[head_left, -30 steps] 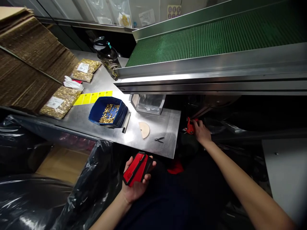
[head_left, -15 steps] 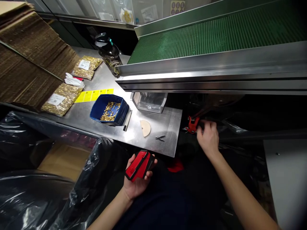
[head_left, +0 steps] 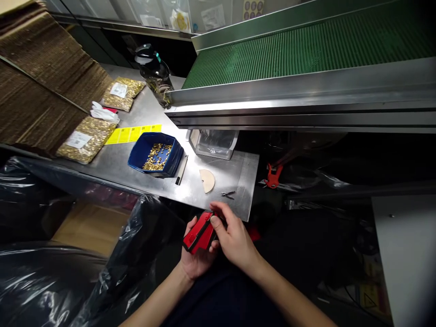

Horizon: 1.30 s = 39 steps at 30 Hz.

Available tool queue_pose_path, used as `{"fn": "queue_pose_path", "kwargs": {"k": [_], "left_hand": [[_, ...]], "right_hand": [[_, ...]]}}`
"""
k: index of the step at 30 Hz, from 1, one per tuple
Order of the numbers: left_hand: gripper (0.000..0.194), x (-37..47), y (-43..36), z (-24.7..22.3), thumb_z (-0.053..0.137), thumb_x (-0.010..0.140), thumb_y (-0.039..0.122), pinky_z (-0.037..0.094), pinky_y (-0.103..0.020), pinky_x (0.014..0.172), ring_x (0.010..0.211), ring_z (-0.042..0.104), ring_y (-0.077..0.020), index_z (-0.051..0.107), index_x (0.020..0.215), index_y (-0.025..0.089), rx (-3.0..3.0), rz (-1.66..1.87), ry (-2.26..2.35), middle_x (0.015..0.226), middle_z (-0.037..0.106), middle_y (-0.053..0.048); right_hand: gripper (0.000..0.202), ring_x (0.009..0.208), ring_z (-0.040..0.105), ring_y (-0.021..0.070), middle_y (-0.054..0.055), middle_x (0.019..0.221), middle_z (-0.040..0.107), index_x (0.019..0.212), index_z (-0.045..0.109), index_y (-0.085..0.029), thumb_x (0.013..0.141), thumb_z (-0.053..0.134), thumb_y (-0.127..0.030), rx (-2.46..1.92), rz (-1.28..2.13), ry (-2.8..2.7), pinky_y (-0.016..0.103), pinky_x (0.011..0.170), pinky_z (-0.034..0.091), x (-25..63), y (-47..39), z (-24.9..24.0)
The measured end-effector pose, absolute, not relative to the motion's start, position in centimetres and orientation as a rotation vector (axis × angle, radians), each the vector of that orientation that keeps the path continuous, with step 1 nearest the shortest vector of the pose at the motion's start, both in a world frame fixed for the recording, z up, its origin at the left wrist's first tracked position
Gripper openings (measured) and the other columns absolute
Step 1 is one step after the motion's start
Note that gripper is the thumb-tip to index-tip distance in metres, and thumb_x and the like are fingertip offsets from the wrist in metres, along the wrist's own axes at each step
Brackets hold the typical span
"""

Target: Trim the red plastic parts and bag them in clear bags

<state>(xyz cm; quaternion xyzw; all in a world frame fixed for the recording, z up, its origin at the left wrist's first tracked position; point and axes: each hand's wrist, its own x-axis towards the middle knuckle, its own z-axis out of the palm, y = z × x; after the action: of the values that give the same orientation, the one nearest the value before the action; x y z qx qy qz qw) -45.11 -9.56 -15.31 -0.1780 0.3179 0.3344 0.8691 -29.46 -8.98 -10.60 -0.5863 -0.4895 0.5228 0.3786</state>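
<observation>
A red-and-black block [head_left: 199,234] is at the centre of the view, low down, just short of the bench's near edge and tilted with its upper end toward 1 o'clock. The left hand [head_left: 196,263] cradles it from 6 o'clock, palm up, fingers curled around its sides. The right hand [head_left: 238,240] comes in from 4 o'clock, thumb and bent fingers at the upper end; the far side is dark and covered, so I cannot tell whether they pinch it or only touch it.

Handled well, this probably calls for the left palm to bear the weight, so that the right fingers can work lightly at the top. Since the block is over dark space, holding it above the bench would likely be safer against a drop.

Outward from the block, the metal bench [head_left: 245,181] bears a pale half-disc [head_left: 207,180] at 12 o'clock and a small dark metal tool [head_left: 228,195] between 1 and 2. At 11 o'clock is a blue bin [head_left: 136,154] of gold-coloured pieces [head_left: 156,156]. An orange-red tool [head_left: 273,176] is at 2 o'clock, off the bench. Farther, a green ribbed conveyor [head_left: 289,54] stretches across 1 o'clock.
</observation>
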Motion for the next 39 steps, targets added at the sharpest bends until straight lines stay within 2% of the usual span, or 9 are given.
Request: {"fn": "queue_pose_path", "kwargs": {"k": [2,5,8,12,17,21,27,32,39], "left_hand": [[0.050,-45.1,-9.4,-15.3,0.042,0.103,0.053,0.056,-0.025,0.049,0.057,0.066,-0.0186,0.072,0.109,0.013,-0.342,0.697,0.620,0.091,0.076,-0.013],[0.057,-45.0,-9.1,-15.0,0.041,0.102,0.057,0.057,-0.022,0.052,0.064,0.065,-0.0158,0.066,0.121,0.010,-0.325,0.642,0.548,0.102,0.072,-0.017],[0.058,-45.0,-8.9,-15.0,0.044,0.100,0.058,0.058,-0.022,0.053,0.065,0.063,-0.0142,0.062,0.128,0.010,-0.348,0.618,0.537,0.105,0.070,-0.017],[0.052,-45.1,-9.2,-15.7,0.049,0.100,0.055,0.059,-0.024,0.055,0.065,0.066,-0.0169,0.067,0.121,0.011,-0.364,0.642,0.578,0.100,0.073,-0.015],[0.048,-44.8,-9.6,-16.3,0.049,0.102,0.049,0.062,-0.029,0.066,0.084,0.075,-0.0249,0.071,0.111,0.009,-0.405,0.696,0.582,0.095,0.077,-0.014],[0.049,-44.8,-9.7,-16.5,0.046,0.103,0.049,0.061,-0.029,0.072,0.082,0.075,-0.0231,0.072,0.110,0.009,-0.411,0.707,0.560,0.096,0.078,-0.013],[0.062,-45.3,-9.1,-16.0,0.044,0.101,0.057,0.060,-0.026,0.062,0.074,0.069,-0.0205,0.064,0.128,0.005,-0.393,0.658,0.550,0.111,0.071,-0.022],[0.057,-45.3,-9.0,-16.1,0.051,0.098,0.054,0.061,-0.028,0.066,0.080,0.070,-0.0210,0.062,0.129,0.008,-0.430,0.644,0.560,0.116,0.069,-0.022],[0.045,-45.2,-9.5,-17.0,0.050,0.102,0.046,0.063,-0.032,0.076,0.086,0.075,-0.0255,0.069,0.118,0.009,-0.412,0.775,0.659,0.100,0.077,-0.016]], "right_hand": [[0.031,0.120,0.064,0.0251,0.006,0.129,0.066,0.131,0.058,-0.028,0.103,0.051,-0.038,-1.519,1.267,-1.126,0.038,0.095,0.058,-28.9,-9.0,-10.9],[0.023,0.095,0.070,0.0230,0.006,0.109,0.069,0.113,0.064,-0.026,0.103,0.049,-0.040,-1.539,1.184,-1.017,0.033,0.072,0.061,-28.2,-9.1,-11.1],[0.022,0.098,0.066,0.0235,0.005,0.108,0.067,0.108,0.066,-0.026,0.102,0.046,-0.030,-1.567,1.034,-1.098,0.039,0.087,0.058,-27.7,-9.2,-11.0],[0.031,0.123,0.057,0.0258,0.007,0.132,0.057,0.127,0.062,-0.029,0.097,0.057,-0.028,-1.553,1.031,-1.238,0.044,0.106,0.051,-27.8,-9.3,-10.7],[0.052,0.127,0.055,0.0273,0.008,0.138,0.054,0.135,0.056,-0.029,0.087,0.075,-0.034,-1.536,1.242,-1.299,0.043,0.109,0.049,-29.4,-9.4,-10.3],[0.044,0.128,0.055,0.0261,0.007,0.137,0.055,0.133,0.057,-0.028,0.090,0.069,-0.029,-1.558,1.178,-1.336,0.041,0.109,0.048,-29.7,-9.2,-10.6],[0.024,0.083,0.066,0.0223,0.003,0.093,0.066,0.122,0.061,-0.026,0.102,0.048,-0.033,-1.733,0.927,-1.140,0.036,0.076,0.056,-26.4,-8.6,-11.5],[0.049,0.125,0.055,0.0257,0.009,0.134,0.054,0.140,0.053,-0.028,0.094,0.046,-0.016,-1.701,0.764,-1.305,0.046,0.110,0.046,-24.8,-8.8,-12.0],[0.048,0.140,0.048,0.0292,0.009,0.150,0.047,0.141,0.054,-0.030,0.096,0.065,-0.041,-1.604,1.105,-1.436,0.047,0.116,0.044,-27.4,-9.9,-11.3]]}}
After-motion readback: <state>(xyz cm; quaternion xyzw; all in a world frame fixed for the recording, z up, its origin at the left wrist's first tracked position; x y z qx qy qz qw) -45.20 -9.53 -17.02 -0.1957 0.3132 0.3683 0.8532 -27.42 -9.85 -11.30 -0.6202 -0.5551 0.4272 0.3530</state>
